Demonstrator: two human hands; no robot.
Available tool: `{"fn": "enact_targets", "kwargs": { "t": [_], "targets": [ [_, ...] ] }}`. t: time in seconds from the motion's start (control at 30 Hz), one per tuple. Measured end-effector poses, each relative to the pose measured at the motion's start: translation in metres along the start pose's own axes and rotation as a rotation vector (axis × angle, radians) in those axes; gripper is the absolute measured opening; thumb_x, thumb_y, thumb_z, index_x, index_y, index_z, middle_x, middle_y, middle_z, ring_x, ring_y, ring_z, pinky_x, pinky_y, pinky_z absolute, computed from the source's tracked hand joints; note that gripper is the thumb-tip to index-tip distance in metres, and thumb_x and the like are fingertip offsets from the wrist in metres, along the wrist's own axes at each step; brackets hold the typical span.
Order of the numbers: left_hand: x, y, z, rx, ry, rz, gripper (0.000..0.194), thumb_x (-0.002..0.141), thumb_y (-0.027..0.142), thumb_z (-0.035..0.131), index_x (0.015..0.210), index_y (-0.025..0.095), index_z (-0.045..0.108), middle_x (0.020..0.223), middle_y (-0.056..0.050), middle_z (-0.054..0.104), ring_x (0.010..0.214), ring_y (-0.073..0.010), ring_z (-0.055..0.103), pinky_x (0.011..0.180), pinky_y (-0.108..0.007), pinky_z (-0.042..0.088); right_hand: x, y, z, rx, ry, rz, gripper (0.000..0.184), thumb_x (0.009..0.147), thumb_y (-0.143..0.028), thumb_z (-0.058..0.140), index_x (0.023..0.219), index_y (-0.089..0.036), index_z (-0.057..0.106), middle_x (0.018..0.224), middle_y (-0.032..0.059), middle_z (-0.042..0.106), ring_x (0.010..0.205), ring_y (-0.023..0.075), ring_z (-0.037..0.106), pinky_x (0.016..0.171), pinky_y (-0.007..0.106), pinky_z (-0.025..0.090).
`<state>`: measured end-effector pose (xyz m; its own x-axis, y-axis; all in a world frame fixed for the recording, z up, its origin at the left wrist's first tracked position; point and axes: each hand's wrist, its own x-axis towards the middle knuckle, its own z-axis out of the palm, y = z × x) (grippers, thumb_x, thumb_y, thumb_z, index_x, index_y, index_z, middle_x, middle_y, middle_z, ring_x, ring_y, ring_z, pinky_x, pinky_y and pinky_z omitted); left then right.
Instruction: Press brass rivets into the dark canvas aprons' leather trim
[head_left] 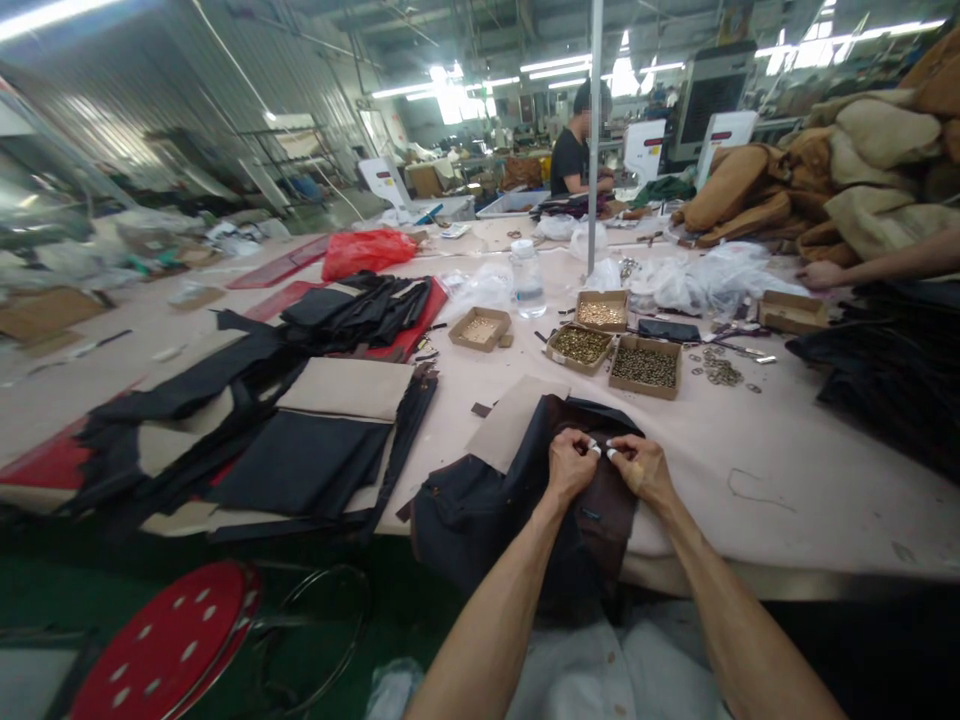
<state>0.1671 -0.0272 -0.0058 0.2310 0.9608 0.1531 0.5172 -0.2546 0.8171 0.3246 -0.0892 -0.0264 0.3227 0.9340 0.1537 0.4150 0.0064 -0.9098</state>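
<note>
A dark navy fabric piece (480,515) with a brown inner side (609,500) lies over the table's front edge, its lower part hanging down toward my lap. Over the brown side, my left hand (574,462) is closed in a pinch, with white coverings on the fingertips. Facing it a short gap away, my right hand (637,468) also pinches, its fingertips covered in white too. Whatever sits between the fingers is too small to make out. A beige panel (517,420) lies against the fabric's upper left. Small metal pieces fill open boxes (646,366) beyond my hands.
Stacked dark panels (300,460) spread across the left side. A clear bottle (529,285), a phone (667,330) and loose metal rings (720,368) lie farther back. At right, another person's arm (885,262) reaches in above dark cloth (892,380). A red stool (165,640) stands lower left.
</note>
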Motion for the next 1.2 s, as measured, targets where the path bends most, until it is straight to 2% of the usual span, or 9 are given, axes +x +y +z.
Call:
{"fn": "enact_targets", "kwargs": {
  "t": [0.2,0.37,0.7,0.9,1.0,1.2],
  "targets": [
    [0.006,-0.001,-0.004,-0.099,-0.086,-0.074,0.009,0.070,0.020,0.067,0.075,0.013,0.070,0.064,0.001,0.062,0.057,-0.0096,0.051,0.056,-0.022,0.036,0.000,-0.002,0.000,-0.009,-0.013,-0.025,0.031,0.078,-0.034,0.061,0.095,-0.013,0.076,0.074,0.0061,0.071,0.059,0.0159,0.059,0.059,0.026,0.047],
    [0.012,-0.002,-0.009,-0.125,-0.135,-0.111,0.010,0.067,0.020,0.071,0.073,0.012,0.071,0.060,0.001,0.061,0.055,-0.0095,0.049,0.052,-0.021,0.034,0.000,0.000,0.002,0.027,-0.040,0.008,0.029,0.079,-0.036,0.061,0.093,-0.013,0.074,0.071,0.0052,0.069,0.057,0.0154,0.057,0.055,0.025,0.044],
    [0.016,-0.017,0.000,-0.148,-0.098,-0.086,0.009,0.068,0.021,0.070,0.073,0.013,0.070,0.068,-0.002,0.067,0.058,-0.0096,0.053,0.057,-0.021,0.037,0.009,0.011,0.002,0.088,-0.090,0.054,0.026,0.077,-0.035,0.064,0.087,-0.014,0.073,0.066,0.0019,0.063,0.056,0.0135,0.051,0.053,0.024,0.038],
    [0.018,-0.011,-0.003,-0.120,-0.071,-0.048,0.008,0.068,0.021,0.067,0.071,0.014,0.068,0.065,-0.002,0.065,0.058,-0.0107,0.052,0.057,-0.022,0.037,0.013,0.007,0.005,0.135,-0.111,0.083,0.022,0.076,-0.034,0.065,0.084,-0.014,0.071,0.064,0.0029,0.063,0.055,0.0143,0.051,0.051,0.025,0.037],
    [0.020,-0.006,-0.006,-0.135,-0.040,0.000,0.009,0.070,0.023,0.065,0.069,0.014,0.066,0.064,-0.002,0.063,0.058,-0.0113,0.050,0.057,-0.023,0.037,0.017,-0.004,0.009,0.070,-0.068,0.067,0.021,0.079,-0.032,0.064,0.082,-0.014,0.073,0.066,0.0051,0.067,0.057,0.0158,0.055,0.053,0.025,0.040],
    [0.031,-0.013,-0.004,-0.107,-0.008,0.088,0.015,0.076,0.031,0.062,0.075,0.017,0.064,0.066,0.000,0.063,0.058,-0.0131,0.054,0.059,-0.024,0.041,0.028,-0.026,0.018,-0.256,0.015,0.030,0.017,0.083,-0.027,0.061,0.084,-0.019,0.077,0.077,0.0043,0.074,0.068,0.0159,0.065,0.066,0.023,0.044]
  ]
}}
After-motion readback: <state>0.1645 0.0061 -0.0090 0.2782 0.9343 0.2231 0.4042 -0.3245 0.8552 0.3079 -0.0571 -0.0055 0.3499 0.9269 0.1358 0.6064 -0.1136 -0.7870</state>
